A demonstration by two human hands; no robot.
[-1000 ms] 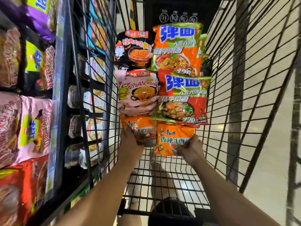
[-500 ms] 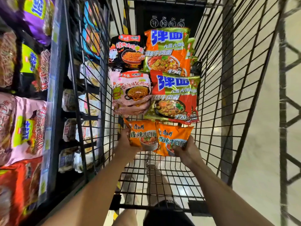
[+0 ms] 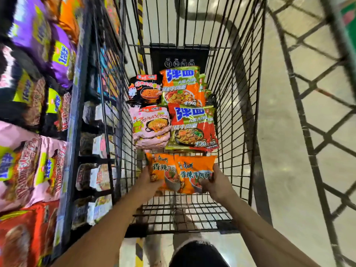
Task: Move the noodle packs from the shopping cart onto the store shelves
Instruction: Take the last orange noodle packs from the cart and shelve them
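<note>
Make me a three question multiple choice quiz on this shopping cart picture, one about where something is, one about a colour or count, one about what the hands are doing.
1. Where does the black noodle pack lie in the shopping cart?
A. far end, left side
B. near end, right side
C. outside on the floor

2. What colour are the two packs being held?
A. purple
B. orange
C. white

3. What is the state of the hands?
A. both empty and flat
B. only one holds a pack
C. each grips a pack

Answers:
1 A: it sits beyond the pink noodle pack, next to the cart's left wall.
2 B: the left orange pack and the right orange pack are both orange.
3 C: the left hand holds the left pack, the right hand the right one, fingers curled on their edges.
</note>
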